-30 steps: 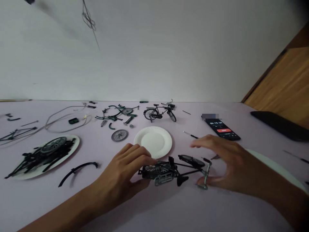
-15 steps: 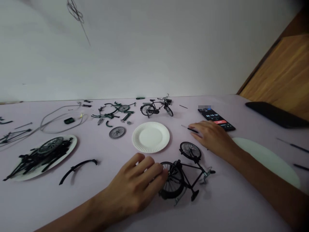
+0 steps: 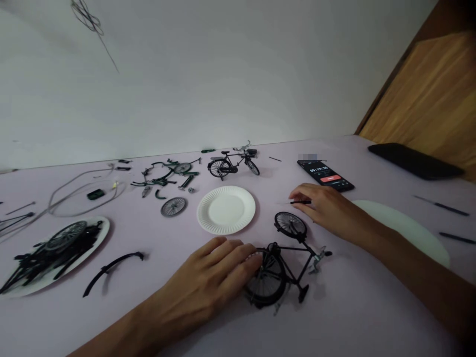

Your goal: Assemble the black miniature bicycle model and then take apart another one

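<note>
A black model bicycle [image 3: 286, 263] lies on its side on the lilac tabletop [image 3: 148, 327], in front of me. My left hand [image 3: 219, 263] sits low beside it, with the fingertips against its nearer spoked wheel [image 3: 267, 280]. The thumb is hidden. My right hand [image 3: 323, 206] is beyond the model's far wheel [image 3: 290, 225], apart from it. Its fingers pinch a small black-handled screwdriver [image 3: 300, 202], whose thin shaft points left.
A white paper plate [image 3: 226, 209] lies above the model, with a loose spoked wheel [image 3: 173, 207] to its left. A finished model bicycle [image 3: 230, 164], scattered parts, a heaped plate [image 3: 55, 258], a black fender [image 3: 111, 265] and a phone [image 3: 325, 175] surround them.
The model bicycle, held up between both hands a second ago, now lies flat. My right hand has moved away from it and closed on the screwdriver. The view has tilted slightly.
</note>
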### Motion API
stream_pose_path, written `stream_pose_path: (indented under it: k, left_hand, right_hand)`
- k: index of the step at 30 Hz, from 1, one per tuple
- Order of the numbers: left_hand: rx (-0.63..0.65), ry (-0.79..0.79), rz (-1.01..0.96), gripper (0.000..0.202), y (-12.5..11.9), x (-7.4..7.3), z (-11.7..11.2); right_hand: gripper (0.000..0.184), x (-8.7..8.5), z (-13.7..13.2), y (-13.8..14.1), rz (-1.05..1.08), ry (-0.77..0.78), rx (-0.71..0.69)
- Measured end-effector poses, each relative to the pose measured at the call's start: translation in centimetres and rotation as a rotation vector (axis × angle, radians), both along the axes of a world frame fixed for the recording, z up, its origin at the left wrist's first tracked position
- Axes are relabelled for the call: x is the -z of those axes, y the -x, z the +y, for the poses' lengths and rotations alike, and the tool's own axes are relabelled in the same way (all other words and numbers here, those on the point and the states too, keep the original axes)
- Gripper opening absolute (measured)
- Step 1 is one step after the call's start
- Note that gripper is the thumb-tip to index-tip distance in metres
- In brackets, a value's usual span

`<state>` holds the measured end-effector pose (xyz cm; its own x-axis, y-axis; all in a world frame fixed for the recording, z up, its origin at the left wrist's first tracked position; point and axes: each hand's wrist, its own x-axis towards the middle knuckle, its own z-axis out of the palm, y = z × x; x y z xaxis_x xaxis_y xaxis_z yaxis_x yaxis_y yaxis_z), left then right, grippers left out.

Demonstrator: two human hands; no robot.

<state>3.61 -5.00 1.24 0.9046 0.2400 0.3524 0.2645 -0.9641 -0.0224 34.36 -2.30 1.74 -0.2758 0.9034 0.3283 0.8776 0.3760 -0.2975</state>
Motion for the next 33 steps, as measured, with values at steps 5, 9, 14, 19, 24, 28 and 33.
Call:
stream_pose_path:
  k: [5, 9, 14, 19, 24, 28, 33]
  left_hand:
    - [0.071, 0.252, 0.087, 0.06, 0.2, -0.8, 0.2]
    - [0.167, 0.433, 0.024, 0.076, -0.2, -1.3, 0.1]
    - [0.196, 0.388, 0.077, 0.064, -1.5, -0.9, -0.4]
    - [0.144, 0.263, 0.019, 0.048, -1.4, -0.4, -0.9]
    - [0.111, 0.237, -0.005, 0.037, -1.2, -0.5, -1.1]
    - [0.11, 0.278, -0.032, 0.027, -1.2, -0.6, -1.2]
    - [0.127, 0.312, -0.021, 0.032, -1.1, -0.5, -1.1]
  right_hand:
    - [0.01, -2.3, -2.0, 1.5, 0.354, 0.068, -0.003]
    - [0.007, -3.5, -3.4, 3.3, 0.571, 0.145, -0.161]
    - [0.005, -3.9, -4.6, 4.7, 0.457, 0.087, -0.222]
    - [0.005, -3.5, -5.2, 5.1, 0.377, 0.07, -0.205]
    - [0.014, -2.7, -5.4, 4.9, 0.264, 0.093, -0.228]
    - [0.016, -2.6, -5.5, 4.8, 0.256, 0.083, -0.264]
    - [0.015, -2.7, -5.7, 4.9, 0.224, 0.088, -0.337]
